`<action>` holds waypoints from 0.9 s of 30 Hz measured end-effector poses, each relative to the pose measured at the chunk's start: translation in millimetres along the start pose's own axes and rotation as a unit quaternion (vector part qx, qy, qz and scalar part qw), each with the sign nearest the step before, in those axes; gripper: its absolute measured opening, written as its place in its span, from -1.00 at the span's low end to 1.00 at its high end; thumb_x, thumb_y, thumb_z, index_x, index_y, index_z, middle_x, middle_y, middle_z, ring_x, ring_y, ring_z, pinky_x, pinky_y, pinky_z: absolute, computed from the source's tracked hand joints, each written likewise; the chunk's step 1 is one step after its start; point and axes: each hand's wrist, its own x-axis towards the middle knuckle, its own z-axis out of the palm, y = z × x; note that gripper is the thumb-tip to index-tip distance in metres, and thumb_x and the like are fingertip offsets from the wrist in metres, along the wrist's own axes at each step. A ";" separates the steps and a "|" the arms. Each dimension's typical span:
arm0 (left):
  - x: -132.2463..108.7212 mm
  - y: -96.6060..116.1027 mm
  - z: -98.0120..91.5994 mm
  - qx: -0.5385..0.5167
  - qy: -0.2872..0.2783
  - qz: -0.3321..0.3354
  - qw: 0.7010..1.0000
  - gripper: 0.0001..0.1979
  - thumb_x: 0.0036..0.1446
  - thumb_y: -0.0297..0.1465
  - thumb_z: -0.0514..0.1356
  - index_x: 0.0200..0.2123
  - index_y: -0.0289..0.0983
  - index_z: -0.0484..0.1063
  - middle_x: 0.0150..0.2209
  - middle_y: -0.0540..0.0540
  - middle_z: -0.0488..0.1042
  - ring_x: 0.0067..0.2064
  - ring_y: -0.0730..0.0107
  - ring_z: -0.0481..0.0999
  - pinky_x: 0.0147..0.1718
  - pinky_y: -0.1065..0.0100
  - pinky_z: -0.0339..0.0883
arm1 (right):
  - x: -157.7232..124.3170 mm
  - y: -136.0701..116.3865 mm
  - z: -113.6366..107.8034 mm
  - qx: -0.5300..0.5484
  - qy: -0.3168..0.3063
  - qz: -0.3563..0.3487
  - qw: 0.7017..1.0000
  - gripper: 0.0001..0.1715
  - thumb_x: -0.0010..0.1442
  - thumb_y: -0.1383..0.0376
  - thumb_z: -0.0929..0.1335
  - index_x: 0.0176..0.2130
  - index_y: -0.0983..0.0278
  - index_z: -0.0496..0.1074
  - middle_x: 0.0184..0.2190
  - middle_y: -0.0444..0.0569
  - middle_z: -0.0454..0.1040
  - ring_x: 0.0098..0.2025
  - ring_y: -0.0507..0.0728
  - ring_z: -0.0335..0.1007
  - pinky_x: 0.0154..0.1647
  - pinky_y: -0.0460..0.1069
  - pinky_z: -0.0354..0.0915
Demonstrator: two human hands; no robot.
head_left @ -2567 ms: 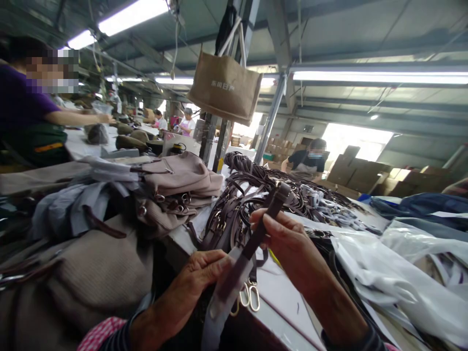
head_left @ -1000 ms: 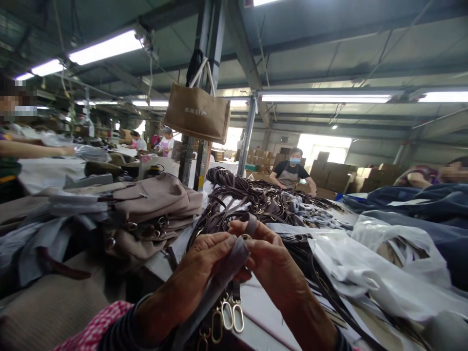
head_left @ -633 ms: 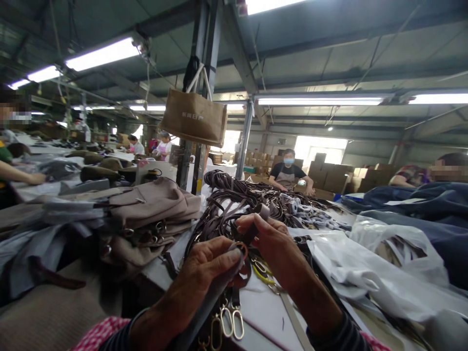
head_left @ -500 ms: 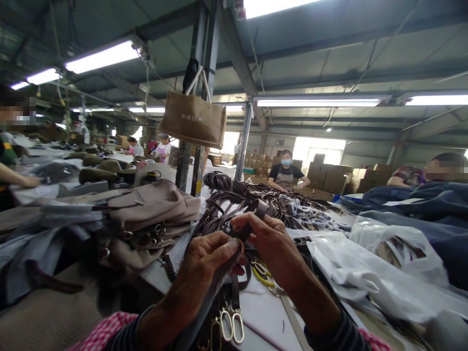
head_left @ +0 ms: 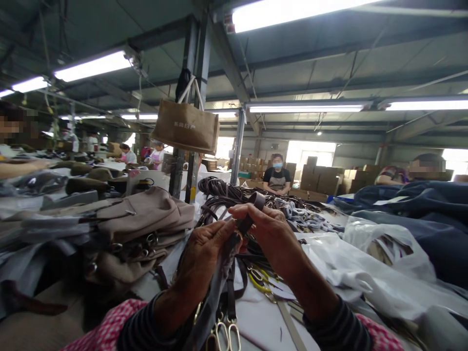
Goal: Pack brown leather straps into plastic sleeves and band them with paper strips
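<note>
Grips a flat, dark brown, leather-looking strap (head_left: 244,225) in the left hand (head_left: 204,248), pinching beside a small, round, gold-coloured metal ring (head_left: 239,237), probably to stop that narrow spot from twisting. Grasps the same strap higher up in the right hand (head_left: 274,231), with a curled end rising above the knuckles, likely to steady the bend against the left pinch; cannot tell how the hidden right fingertips press. Holds both over the white table top (head_left: 263,312), perhaps for a clear view. Has slim, elongated, gold-coloured metal loops (head_left: 234,337) dangling just below on dark straps, and a yellow-handled metal tool (head_left: 259,280) lying beside the right forearm, presumably for easy reach. Has pinkish-brown fabric bags (head_left: 146,214) heaped at left and crumpled white plastic sheeting (head_left: 336,263) at right, seemingly to spare the middle. Faces, farther on, a tangled heap of brown straps (head_left: 219,191), then a tan cloth tote (head_left: 186,126) hung from a grey metal post (head_left: 204,53), likely to save table space, and finally an aproned, masked co-worker (head_left: 277,181).
</note>
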 end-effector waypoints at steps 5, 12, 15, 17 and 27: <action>5.1 -6.2 7.2 -0.032 0.010 -0.023 0.999 -0.63 0.22 -0.12 0.35 -0.40 -0.33 0.53 -0.50 -0.07 0.55 -0.54 0.46 0.48 -0.54 0.51 0.36 | 0.7 -0.5 -1.3 -0.128 0.091 -0.052 0.986 -0.74 0.21 0.17 0.50 -0.43 0.26 0.59 -0.61 -0.19 0.33 -0.53 0.00 0.11 -0.42 -0.02 0.07; 1.0 -5.0 8.3 -0.181 -0.096 -0.177 0.963 -0.69 0.21 -0.17 0.36 -0.26 -0.33 0.52 -0.42 -0.12 0.58 -0.46 0.36 0.56 -0.47 0.43 0.44 | 4.0 8.7 -17.9 -0.089 0.076 -0.039 0.992 -0.69 0.18 0.08 0.52 -0.36 0.28 0.62 -0.50 -0.11 0.46 -0.49 0.02 0.21 -0.46 -0.03 0.14; -8.0 -2.5 8.2 -0.114 -0.159 -0.146 0.970 -0.69 0.26 -0.16 0.33 -0.15 -0.31 0.51 -0.29 -0.18 0.62 -0.33 0.37 0.58 -0.37 0.46 0.42 | 4.7 13.1 -23.8 -0.068 0.075 -0.028 0.994 -0.66 0.18 0.05 0.52 -0.31 0.28 0.64 -0.46 -0.10 0.46 -0.49 0.01 0.20 -0.50 -0.05 0.12; -11.0 -0.5 9.1 -0.094 -0.167 -0.128 0.973 -0.73 0.24 -0.25 0.35 -0.08 -0.28 0.49 -0.31 -0.13 0.61 -0.34 0.42 0.55 -0.37 0.48 0.39 | 3.5 13.3 -24.2 -0.070 0.062 -0.019 0.995 -0.67 0.17 0.06 0.52 -0.31 0.30 0.65 -0.48 -0.11 0.45 -0.48 0.02 0.23 -0.47 -0.05 0.16; 6.2 1.9 16.7 -0.113 -0.111 -0.119 0.980 -0.44 0.03 -0.26 0.49 0.03 -0.32 0.39 -0.46 -0.08 0.56 -0.48 0.43 0.48 -0.49 0.50 0.30 | -4.1 9.7 -14.3 -0.069 0.048 -0.034 0.996 -0.69 0.17 0.07 0.52 -0.33 0.28 0.64 -0.41 -0.07 0.53 -0.46 0.06 0.35 -0.46 -0.04 0.23</action>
